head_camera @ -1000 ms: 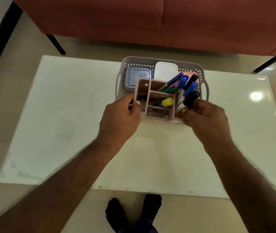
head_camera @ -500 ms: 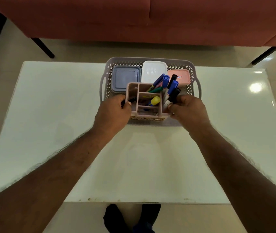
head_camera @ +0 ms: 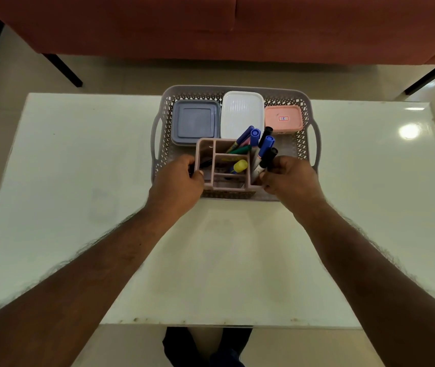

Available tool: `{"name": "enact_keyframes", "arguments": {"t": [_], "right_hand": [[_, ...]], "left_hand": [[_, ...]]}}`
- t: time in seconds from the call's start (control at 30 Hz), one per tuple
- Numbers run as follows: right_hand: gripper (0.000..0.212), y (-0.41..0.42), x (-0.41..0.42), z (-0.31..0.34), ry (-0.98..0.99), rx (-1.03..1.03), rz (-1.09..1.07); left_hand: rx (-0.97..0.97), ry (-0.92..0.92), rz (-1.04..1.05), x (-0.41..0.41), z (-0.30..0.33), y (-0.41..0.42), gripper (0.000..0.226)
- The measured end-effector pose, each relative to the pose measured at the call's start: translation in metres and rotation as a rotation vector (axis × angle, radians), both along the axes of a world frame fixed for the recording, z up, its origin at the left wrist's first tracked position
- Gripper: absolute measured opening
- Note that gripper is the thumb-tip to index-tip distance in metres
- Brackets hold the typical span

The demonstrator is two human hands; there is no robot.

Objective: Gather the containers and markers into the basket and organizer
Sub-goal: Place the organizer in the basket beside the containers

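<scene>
Head view: the basket [head_camera: 294, 98] sits at the far middle of the worktop [head_camera: 92, 181], and along its back row lie three lidded containers — a blue-grey one [head_camera: 195, 121] on the left, a white one [head_camera: 241, 113] in the middle, a pink one [head_camera: 284, 118] on the right. In front of them, inside the basket's near half, stands the organizer [head_camera: 211, 147], a pink divided caddy. Its compartments hold the markers [head_camera: 254, 136]: several blue-capped and black-capped ones lean up out of the right side, a green one lies across the middle, and a yellow-capped one sits in a centre cell.

The left hand [head_camera: 178, 185] grips the organizer's left wall, fingers curled round it. The right hand [head_camera: 289, 178] grips the right wall, its fingers also closing against the black-capped markers there. Whether the organizer's base is resting on the basket floor or is held just above it cannot be told — the near wall and the hands cover it.

By the look of it, the task is almost finished: no container or marker shows loose on the worktop, every container is in the basket, every visible marker is in the organizer. What seems left is to settle the organizer and let go.
</scene>
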State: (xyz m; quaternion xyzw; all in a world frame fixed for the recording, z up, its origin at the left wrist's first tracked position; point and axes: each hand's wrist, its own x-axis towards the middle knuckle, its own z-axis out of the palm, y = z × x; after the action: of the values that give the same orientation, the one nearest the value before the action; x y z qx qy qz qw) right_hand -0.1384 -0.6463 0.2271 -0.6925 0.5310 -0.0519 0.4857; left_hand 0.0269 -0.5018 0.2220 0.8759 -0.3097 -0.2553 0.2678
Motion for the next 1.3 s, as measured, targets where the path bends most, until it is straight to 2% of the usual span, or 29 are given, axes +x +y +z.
{"name": "enact_keyframes", "arguments": {"t": [0.2, 0.3, 0.37, 0.47, 0.53, 0.6, 0.67, 0.73, 0.83, 0.97, 1.07, 1.3], "right_hand": [[0.016, -0.001, -0.004, 0.0, -0.031, 0.031, 0.003], [0.027, -0.007, -0.008, 0.003, 0.01, -0.02, 0.025], [0.03, -0.015, -0.011, 0.011, 0.048, -0.131, 0.032], [0.023, -0.032, -0.019, 0.027, 0.158, -0.413, 0.045], [0.03, -0.046, -0.025, 0.029, 0.197, -0.556, -0.004], [0.041, -0.058, -0.03, 0.024, 0.185, -0.596, -0.078], [0.05, -0.069, -0.033, 0.016, 0.2, -0.541, -0.101], [0.059, -0.075, -0.032, 0.01, 0.257, -0.436, -0.056], [0.058, -0.076, -0.026, 0.0, 0.292, -0.337, 0.027], [0.041, -0.076, -0.02, -0.009, 0.258, -0.196, -0.064], [0.03, -0.078, -0.019, -0.014, 0.248, -0.226, -0.086], [0.028, -0.072, -0.021, -0.017, 0.249, -0.288, -0.094]], "left_hand": [[0.007, 0.0, -0.013, -0.001, 0.001, 0.002, 0.018], [0.01, -0.066, -0.053, -0.001, 0.009, 0.005, 0.021], [-0.019, -0.144, -0.057, 0.004, 0.018, 0.007, 0.024], [-0.106, -0.299, -0.03, 0.022, 0.027, 0.004, 0.026], [-0.161, -0.432, -0.014, 0.038, 0.023, 0.001, 0.029], [-0.125, -0.528, 0.02, 0.055, 0.018, -0.002, 0.04], [-0.026, -0.494, 0.071, 0.068, 0.012, -0.005, 0.054], [0.105, -0.363, 0.134, 0.076, 0.006, -0.01, 0.062], [0.2, -0.218, 0.105, 0.078, -0.005, -0.013, 0.052], [0.207, -0.163, 0.137, 0.079, -0.015, -0.013, 0.034], [0.191, -0.128, 0.181, 0.081, -0.016, -0.015, 0.028], [0.131, -0.144, 0.179, 0.083, -0.018, -0.01, 0.028]]}}
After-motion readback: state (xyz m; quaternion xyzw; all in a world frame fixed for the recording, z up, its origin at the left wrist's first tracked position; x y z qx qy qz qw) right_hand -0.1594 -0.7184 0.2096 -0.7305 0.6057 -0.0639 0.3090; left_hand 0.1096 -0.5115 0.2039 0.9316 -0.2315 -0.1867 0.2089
